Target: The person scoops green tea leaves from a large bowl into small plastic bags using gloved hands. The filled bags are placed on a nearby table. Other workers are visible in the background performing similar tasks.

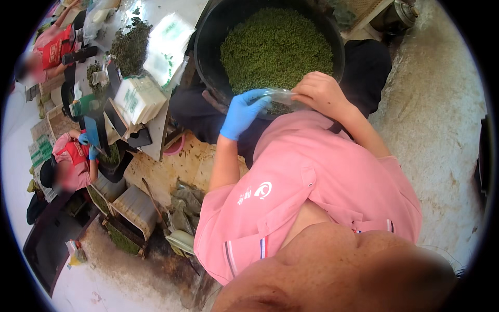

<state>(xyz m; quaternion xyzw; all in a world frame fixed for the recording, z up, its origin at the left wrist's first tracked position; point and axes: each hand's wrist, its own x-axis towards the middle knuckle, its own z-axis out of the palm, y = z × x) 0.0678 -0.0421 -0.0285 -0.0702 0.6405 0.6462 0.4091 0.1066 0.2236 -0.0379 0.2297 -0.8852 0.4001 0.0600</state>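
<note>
A clear plastic bag (281, 94) is stretched between my two hands, over the near edge of a large black tub (200, 58). Small green buds or peppercorn-like berries (276, 46) are heaped in the tub. In a blue glove, my left hand (245, 113) pinches one end of the bag between thumb and fingers. My bare right hand (321, 93) grips the other end, its fingers curled. Whether the bag holds anything I cannot tell. The tub stands in front of my lap, between my knees.
To the left, a table (158, 134) bears stacked printed bags (138, 99), flat plastic bags (165, 48), a dark dried plant heap (130, 46) and a phone (139, 137). Two co-workers (74, 156) are farther left. Crates (136, 210) stand on the floor; a metal canister (395, 17) is at upper right.
</note>
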